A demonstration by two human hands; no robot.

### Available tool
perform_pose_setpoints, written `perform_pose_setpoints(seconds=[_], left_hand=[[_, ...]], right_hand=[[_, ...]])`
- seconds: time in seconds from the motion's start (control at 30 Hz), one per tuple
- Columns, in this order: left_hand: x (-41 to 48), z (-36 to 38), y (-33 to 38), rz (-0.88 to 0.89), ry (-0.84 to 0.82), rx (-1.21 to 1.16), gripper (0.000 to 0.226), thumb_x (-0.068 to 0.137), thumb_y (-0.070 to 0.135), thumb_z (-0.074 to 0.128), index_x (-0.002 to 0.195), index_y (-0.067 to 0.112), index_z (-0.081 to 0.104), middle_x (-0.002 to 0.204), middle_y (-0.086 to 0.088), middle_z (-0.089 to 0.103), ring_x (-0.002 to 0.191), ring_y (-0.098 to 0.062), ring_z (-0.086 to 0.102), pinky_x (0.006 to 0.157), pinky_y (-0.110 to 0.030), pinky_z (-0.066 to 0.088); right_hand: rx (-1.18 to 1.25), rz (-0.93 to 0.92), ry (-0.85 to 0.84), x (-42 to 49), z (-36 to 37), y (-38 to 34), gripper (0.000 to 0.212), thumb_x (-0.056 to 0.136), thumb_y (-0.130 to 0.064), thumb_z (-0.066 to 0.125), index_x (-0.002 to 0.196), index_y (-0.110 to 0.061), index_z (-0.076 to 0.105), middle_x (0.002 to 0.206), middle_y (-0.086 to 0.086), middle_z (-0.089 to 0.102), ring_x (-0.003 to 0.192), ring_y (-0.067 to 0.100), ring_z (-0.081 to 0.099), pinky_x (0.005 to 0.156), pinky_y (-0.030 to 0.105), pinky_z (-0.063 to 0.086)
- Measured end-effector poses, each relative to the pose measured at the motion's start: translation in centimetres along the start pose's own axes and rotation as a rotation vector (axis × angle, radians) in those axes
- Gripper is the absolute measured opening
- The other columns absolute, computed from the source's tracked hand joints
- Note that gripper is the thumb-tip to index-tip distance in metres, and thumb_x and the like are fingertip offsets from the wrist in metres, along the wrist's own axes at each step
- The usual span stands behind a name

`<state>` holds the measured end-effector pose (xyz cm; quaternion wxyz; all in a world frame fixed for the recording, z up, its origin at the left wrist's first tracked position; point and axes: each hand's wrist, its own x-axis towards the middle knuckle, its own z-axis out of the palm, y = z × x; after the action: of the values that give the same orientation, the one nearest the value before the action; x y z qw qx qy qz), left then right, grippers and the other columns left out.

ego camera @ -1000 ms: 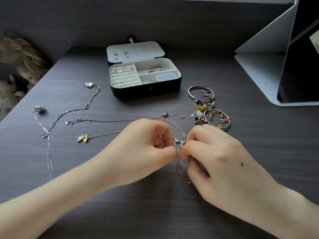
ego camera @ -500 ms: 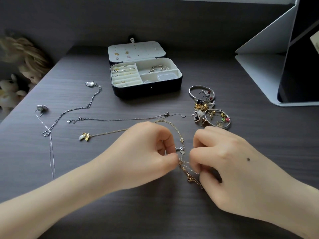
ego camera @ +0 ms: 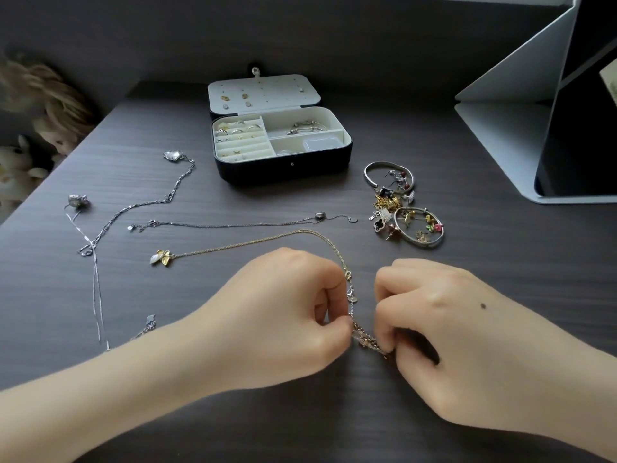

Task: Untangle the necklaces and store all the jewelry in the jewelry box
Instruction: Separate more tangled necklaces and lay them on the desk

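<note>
Two hands pinch the chain knot (ego camera: 362,333), left hand (ego camera: 283,315) at nine o'clock, right hand (ego camera: 460,335) at three, to tug it loose.

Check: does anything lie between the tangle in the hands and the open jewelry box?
Yes, two chains lie flat across that path: the gold necklace arcing out of the tangle, and beyond it a silver necklace. Nothing taller shows. The left hand and right hand both pinch the tangle; the jewelry box stands open.
</note>
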<state>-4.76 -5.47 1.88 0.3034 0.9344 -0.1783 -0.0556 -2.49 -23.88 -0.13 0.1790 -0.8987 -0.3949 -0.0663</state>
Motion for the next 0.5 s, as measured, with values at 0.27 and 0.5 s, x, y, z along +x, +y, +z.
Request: perform_pose_setpoints(seconds=[0.27,0.5], left_hand=[[-0.1,0.3,0.0,0.011,0.014,0.044,0.017,0.069,0.033,0.055,0.056,0.031,0.044,0.055,0.026,0.050,0.053,0.005,0.044,0.051,-0.010,0.027],[0.1,0.3,0.0,-0.007,0.052,0.018,0.030,0.076,0.022,0.065,0.056,0.030,0.044,0.051,0.022,0.050,0.051,0.004,0.044,0.051,-0.010,0.028]], right_hand=[[-0.033,0.007,0.044,-0.2,0.3,-0.3,0.028,0.069,-0.020,0.038,0.061,-0.011,0.063,0.068,0.000,0.058,0.069,0.009,0.044,0.063,0.032,0.037],[-0.078,-0.073,-0.072,0.8,-1.3,0.0,0.020,0.072,-0.020,0.049,0.055,-0.019,0.058,0.064,-0.004,0.048,0.060,0.011,0.044,0.058,0.029,0.036]])
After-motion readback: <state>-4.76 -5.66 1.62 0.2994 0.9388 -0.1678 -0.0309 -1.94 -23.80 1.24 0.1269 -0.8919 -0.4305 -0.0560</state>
